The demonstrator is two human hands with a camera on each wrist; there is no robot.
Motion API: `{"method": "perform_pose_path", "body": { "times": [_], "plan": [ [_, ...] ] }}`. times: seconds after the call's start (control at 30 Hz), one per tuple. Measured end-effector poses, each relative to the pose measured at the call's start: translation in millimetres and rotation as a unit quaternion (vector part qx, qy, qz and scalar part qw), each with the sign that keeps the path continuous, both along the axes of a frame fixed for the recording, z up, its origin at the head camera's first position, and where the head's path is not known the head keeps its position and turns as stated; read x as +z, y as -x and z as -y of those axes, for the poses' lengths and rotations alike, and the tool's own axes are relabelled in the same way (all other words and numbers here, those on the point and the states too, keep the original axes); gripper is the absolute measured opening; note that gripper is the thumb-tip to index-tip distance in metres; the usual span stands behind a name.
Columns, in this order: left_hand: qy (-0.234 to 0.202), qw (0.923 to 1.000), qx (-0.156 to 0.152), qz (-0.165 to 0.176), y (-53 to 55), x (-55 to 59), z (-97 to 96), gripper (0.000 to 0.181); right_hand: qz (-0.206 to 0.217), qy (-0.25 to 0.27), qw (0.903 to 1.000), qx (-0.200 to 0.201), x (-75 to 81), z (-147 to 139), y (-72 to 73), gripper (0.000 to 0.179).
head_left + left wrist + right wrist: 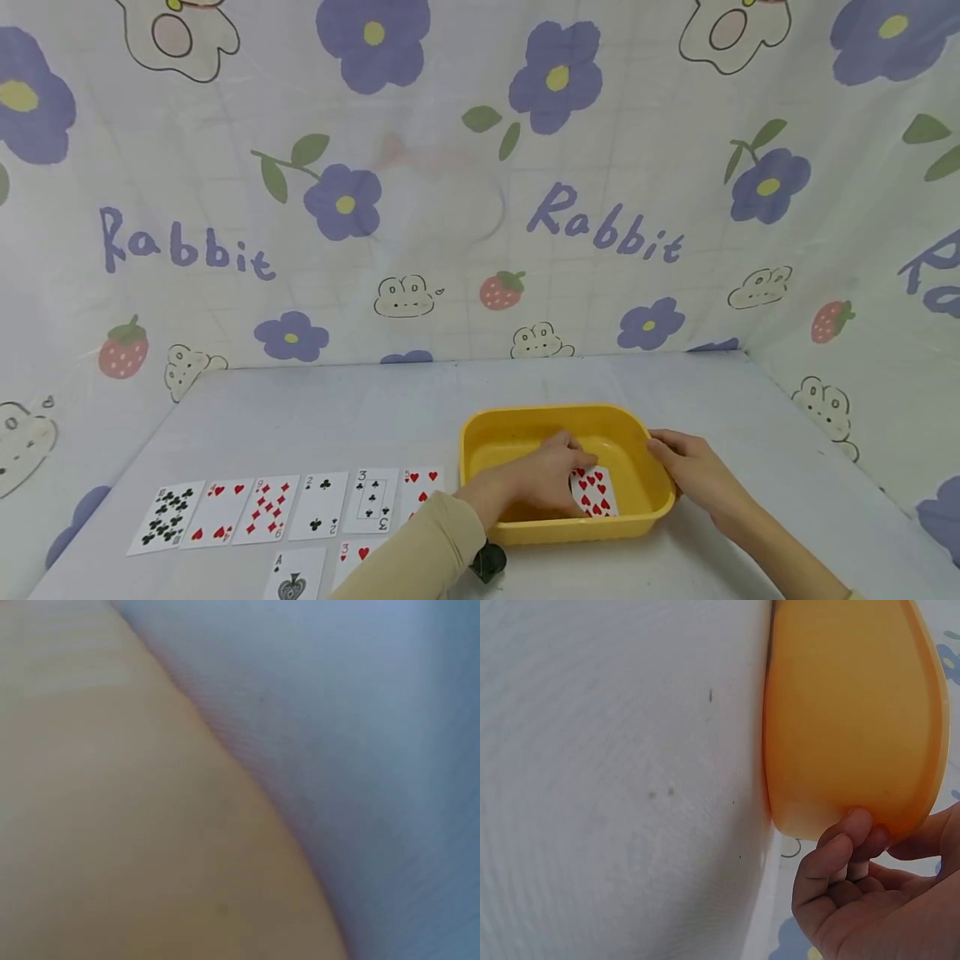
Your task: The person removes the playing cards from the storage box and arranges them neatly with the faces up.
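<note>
A yellow plastic basin (641,523) stands on the table. My left hand (551,475) reaches down inside it and holds a playing card with red hearts (596,493); part of the card is hidden by the fingers. On the basin's right end, my right hand (693,471) grips the rim. In the right wrist view the thumb lies by the rim of the basin (847,712), and the curled fingers (832,859) touch the outer wall from below. The left wrist view shows mostly bare skin and a blurred pale surface.
Left of the basin, several playing cards (320,506) lie face up in a row. Nearer me lie an ace of spades (294,575) and a three of hearts (352,557), partly under the left sleeve (427,550). A small black object (489,562) sits before the basin. Printed curtain (450,250) hangs behind.
</note>
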State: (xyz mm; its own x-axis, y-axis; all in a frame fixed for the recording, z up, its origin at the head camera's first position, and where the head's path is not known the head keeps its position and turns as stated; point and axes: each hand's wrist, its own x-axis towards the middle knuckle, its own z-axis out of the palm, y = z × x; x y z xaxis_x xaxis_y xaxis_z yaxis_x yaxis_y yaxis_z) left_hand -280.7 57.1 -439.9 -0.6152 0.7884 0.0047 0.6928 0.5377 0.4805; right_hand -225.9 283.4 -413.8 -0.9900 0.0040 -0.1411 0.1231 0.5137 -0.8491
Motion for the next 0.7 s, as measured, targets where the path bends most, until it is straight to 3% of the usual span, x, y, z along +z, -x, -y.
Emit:
{"method": "perform_pose_path", "body": {
  "times": [0.4, 0.6, 0.7],
  "plan": [
    [-0.007, 0.9998, 0.001, 0.017, 0.5, 0.2, 1.7, 0.077, 0.002, 0.000, 1.0000, 0.000, 0.3, 0.4, 0.7, 0.052],
    [-0.038, 0.9988, 0.013, 0.027, -0.2, 0.9, 2.4, 0.081, 0.006, -0.004, 1.0000, 0.000, 0.8, 0.7, 0.3, 0.052],
    [-0.070, 0.9961, 0.023, 0.048, -2.0, 8.3, 5.5, 0.083, 0.007, -0.004, 1.0000, 0.000, 1.4, 0.3, 0.3, 0.052]
  ]
}}
